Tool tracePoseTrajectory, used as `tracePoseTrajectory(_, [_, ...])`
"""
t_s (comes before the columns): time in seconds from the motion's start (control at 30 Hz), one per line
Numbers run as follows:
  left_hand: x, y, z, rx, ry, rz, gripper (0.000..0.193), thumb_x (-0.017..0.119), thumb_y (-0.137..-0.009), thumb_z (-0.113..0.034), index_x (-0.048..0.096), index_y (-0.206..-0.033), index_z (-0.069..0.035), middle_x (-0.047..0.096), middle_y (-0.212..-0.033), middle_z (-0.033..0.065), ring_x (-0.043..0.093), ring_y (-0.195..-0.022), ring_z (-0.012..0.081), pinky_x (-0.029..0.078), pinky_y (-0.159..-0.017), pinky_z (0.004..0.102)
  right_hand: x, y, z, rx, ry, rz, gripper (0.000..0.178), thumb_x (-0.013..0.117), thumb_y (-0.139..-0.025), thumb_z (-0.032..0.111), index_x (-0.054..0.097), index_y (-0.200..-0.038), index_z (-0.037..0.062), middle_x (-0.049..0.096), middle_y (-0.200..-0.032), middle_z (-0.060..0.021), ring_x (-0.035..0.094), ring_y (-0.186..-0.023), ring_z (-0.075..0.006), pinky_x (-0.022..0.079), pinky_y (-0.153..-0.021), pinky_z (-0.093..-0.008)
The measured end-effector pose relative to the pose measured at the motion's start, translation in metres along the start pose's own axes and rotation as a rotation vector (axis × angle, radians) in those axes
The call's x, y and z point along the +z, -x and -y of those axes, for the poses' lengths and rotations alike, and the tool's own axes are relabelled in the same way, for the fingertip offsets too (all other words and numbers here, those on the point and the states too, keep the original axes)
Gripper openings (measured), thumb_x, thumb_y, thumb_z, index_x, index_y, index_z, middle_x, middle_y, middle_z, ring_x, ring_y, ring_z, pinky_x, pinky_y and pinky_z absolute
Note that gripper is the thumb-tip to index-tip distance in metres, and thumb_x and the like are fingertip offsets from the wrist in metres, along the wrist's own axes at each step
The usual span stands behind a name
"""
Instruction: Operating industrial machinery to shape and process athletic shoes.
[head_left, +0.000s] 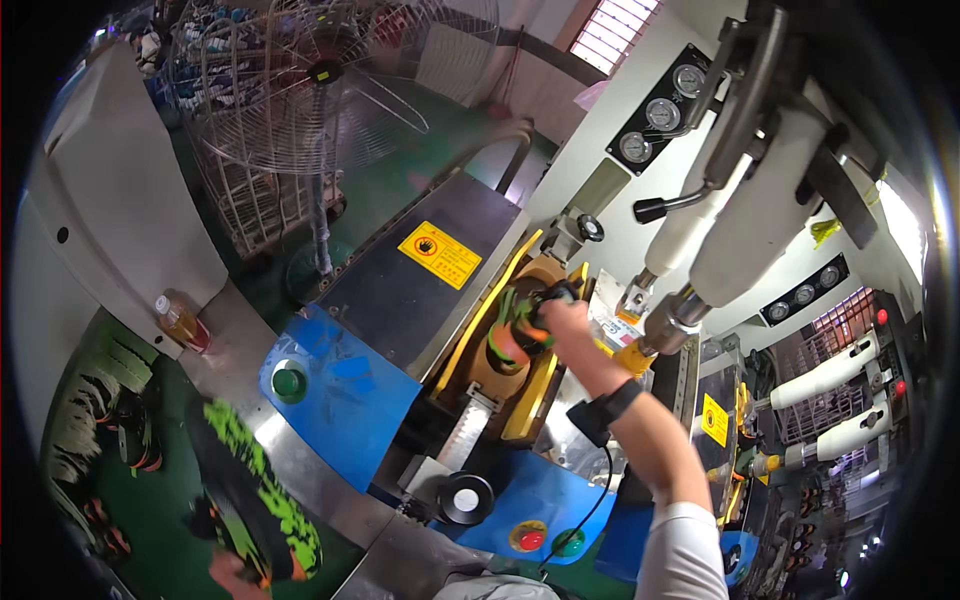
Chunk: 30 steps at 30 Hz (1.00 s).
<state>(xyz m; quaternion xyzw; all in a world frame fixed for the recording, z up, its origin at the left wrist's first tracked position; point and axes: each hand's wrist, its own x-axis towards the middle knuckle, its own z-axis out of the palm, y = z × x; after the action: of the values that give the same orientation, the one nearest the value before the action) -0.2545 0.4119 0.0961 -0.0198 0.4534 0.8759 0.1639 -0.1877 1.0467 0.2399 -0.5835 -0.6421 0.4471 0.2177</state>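
Observation:
At the lower left, my left hand [236,574] holds a sports shoe [265,492] by its upper. The black and bright green sole faces up; motion blurs the hand a little. My right hand [568,322] reaches into a pressing machine and grips a second shoe [509,343], green, orange and black. That one sits in a brown cradle [487,384] between yellow side pads [487,313]. Fingers of the right hand are partly hidden behind the shoe and its dark collar. Around my right wrist is a black strap [606,412] with a cable.
White press cylinders [755,225] hang at the right of the cradle. On the blue panel are a red button [527,537] and a green button [568,543]. A black adjusting knob [466,498] sticks out in front. A drink bottle [182,323] and a caged fan [325,72] stand left.

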Motion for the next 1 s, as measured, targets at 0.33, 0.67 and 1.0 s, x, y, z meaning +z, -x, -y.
tracePoseTrajectory(0.33, [0.051,0.106,-0.026,-0.441,0.117,-0.757,0.016,0.051,-0.082,-0.014,0.058,-0.093,-0.006,0.059,-0.09,0.0108,0.058,-0.08,0.0298,0.051,-0.07,0.0415,0.075,0.008,0.0,-0.335,0.271,-0.287,0.043,0.063,-0.074,0.016,0.043,-0.104,-0.006,0.063,-0.089,-0.024,0.064,-0.083,-0.0392,0.052,-0.077,-0.0448])
tracePoseTrajectory(0.67, [0.137,0.117,-0.018,-0.385,0.24,-0.318,0.036,0.072,-0.075,-0.012,0.059,-0.106,0.002,0.063,-0.094,0.015,0.059,-0.088,0.0297,0.048,-0.082,0.039,0.006,0.053,0.007,-0.162,0.399,0.229,0.062,0.069,-0.074,0.032,0.045,-0.113,-0.0106,0.06,-0.11,-0.0304,0.06,-0.103,-0.0407,0.052,-0.084,-0.0418])
tracePoseTrajectory(1.0, [0.173,0.196,-0.027,-0.283,0.26,-0.122,0.056,0.053,-0.065,-0.007,0.053,-0.121,0.002,0.065,-0.104,0.0186,0.068,-0.088,0.0314,0.056,-0.082,0.0412,-0.15,0.318,-0.19,-0.867,0.88,0.302,0.085,0.069,-0.076,0.025,0.027,-0.139,-0.0118,0.027,-0.145,-0.0351,0.029,-0.135,-0.0478,0.026,-0.108,-0.0585])
